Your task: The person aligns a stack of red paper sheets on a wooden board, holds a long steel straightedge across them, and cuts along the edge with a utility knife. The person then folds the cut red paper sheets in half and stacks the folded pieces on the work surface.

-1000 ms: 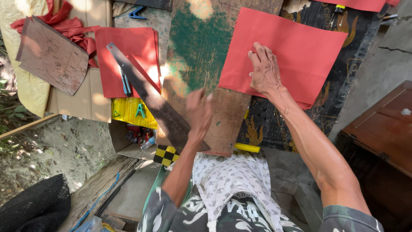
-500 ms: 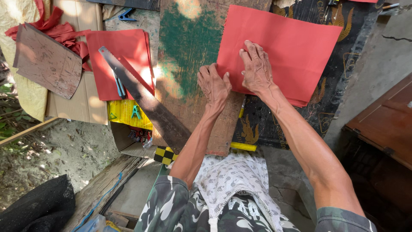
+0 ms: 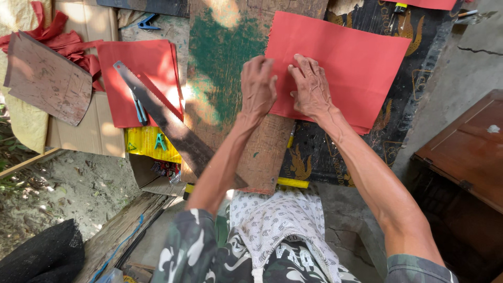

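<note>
I am looking down over a cluttered work surface, and the widest thing under me is the worn wooden board [image 3: 230, 57] with green paint patches, running up the middle of the view. Lying across its right part and over the dark patterned mat [image 3: 325, 152] is the big red sheet [image 3: 356, 57], tilted a little, with its near left corner sitting right under my hands. I am pressing my right hand [image 3: 312, 89] flat on that sheet, fingers spread and lying along the paper, gripping nothing. My left hand [image 3: 258, 86] is resting just beside it at the sheet's left edge, fingers bent down onto the paper's margin where it meets the board; I cannot tell whether those fingertips are pinching the edge or only pushing on it. The two hands are nearly touching, with only a narrow strip of red showing between them. Off to the left, well apart from my hands, a second red sheet [image 3: 123, 68] is lying on cardboard [image 3: 78, 136], and a long hand saw [image 3: 167, 123] is slanting across it and onto the board. A brown curved panel [image 3: 47, 78] is sitting at the far left. Smaller still, a yellow packet [image 3: 146, 144] is lying below the saw, and blue-handled pliers [image 3: 139, 109] are resting on the second red sheet.
</note>
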`<act>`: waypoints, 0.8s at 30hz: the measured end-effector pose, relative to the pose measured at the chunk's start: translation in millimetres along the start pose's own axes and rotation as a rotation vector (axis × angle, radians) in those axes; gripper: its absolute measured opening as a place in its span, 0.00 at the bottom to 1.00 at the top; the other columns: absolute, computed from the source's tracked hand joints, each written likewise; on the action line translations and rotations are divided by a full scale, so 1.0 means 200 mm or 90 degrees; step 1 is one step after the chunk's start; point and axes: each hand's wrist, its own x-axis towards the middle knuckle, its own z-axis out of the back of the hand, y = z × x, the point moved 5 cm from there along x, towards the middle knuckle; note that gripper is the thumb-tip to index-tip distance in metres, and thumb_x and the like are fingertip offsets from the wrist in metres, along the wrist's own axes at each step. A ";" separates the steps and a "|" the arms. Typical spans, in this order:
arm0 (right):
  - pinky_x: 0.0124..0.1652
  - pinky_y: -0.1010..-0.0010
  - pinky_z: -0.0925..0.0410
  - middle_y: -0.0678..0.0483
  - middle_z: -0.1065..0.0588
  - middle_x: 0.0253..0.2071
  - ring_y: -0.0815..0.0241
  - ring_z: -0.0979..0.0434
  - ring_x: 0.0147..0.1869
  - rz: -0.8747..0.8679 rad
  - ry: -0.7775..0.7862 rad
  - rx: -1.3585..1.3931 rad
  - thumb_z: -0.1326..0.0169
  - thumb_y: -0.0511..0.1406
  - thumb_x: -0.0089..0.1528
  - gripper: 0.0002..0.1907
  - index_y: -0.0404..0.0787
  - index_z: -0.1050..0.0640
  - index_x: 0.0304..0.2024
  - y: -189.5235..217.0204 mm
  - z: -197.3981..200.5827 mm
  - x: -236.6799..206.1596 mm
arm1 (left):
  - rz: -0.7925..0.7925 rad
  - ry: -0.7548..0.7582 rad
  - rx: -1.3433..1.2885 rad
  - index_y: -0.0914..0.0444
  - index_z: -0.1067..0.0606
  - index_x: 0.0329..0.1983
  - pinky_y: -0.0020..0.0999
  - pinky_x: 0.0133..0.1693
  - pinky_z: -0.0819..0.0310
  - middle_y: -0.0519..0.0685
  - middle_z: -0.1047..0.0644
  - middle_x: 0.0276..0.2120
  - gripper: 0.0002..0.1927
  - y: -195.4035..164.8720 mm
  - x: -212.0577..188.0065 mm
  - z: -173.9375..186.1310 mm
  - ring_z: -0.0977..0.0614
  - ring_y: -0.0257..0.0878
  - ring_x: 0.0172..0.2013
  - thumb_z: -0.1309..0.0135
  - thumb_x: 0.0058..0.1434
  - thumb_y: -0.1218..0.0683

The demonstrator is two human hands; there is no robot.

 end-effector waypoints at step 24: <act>0.58 0.38 0.43 0.44 0.35 0.54 0.38 0.42 0.62 -0.191 0.259 0.027 0.25 0.53 0.42 0.39 0.42 0.18 0.50 -0.65 0.25 0.70 | -0.233 0.202 0.169 0.76 0.37 0.67 0.46 0.57 0.38 0.61 0.46 0.73 0.38 0.10 0.23 -0.19 0.35 0.52 0.62 0.43 0.52 0.61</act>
